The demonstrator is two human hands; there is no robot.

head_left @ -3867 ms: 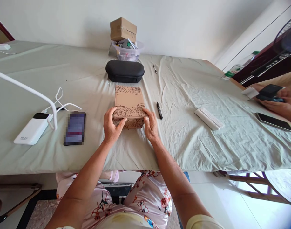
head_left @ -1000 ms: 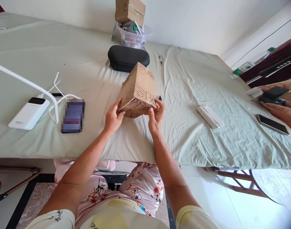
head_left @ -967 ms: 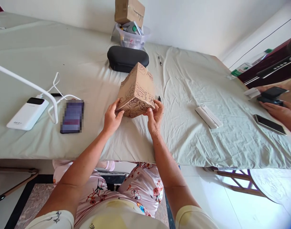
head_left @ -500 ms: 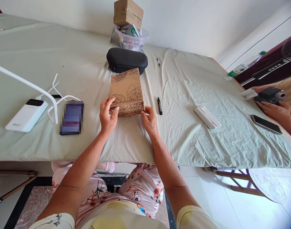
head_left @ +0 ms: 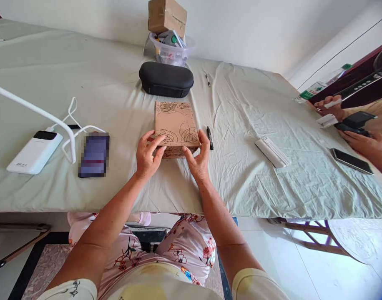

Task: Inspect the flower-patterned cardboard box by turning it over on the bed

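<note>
A small brown cardboard box (head_left: 174,120) lies in front of me, its top and front side covered in black scribbled rose-like drawings. At its front left corner, my left hand (head_left: 148,157) holds it, fingers on the top and thumb by the front edge. My right hand (head_left: 198,159) grips the front right corner, thumb at the front and fingers along the right side. Just right of that hand lies a black marker (head_left: 210,137), close to the fingers. Behind the box sits a black hard case (head_left: 166,79).
To the left are a white power bank (head_left: 35,153), a phone (head_left: 94,155) and a white curved bar (head_left: 37,107). At the back stands a plastic basket (head_left: 174,54) under a carton (head_left: 167,17). On the right are a white object (head_left: 272,152), another phone (head_left: 351,161) and another person's hands (head_left: 363,143).
The box has turned to lie squarer and flatter, shifting right and away from the black case. Both my hands have moved with it. The other person's second hand has come into view.
</note>
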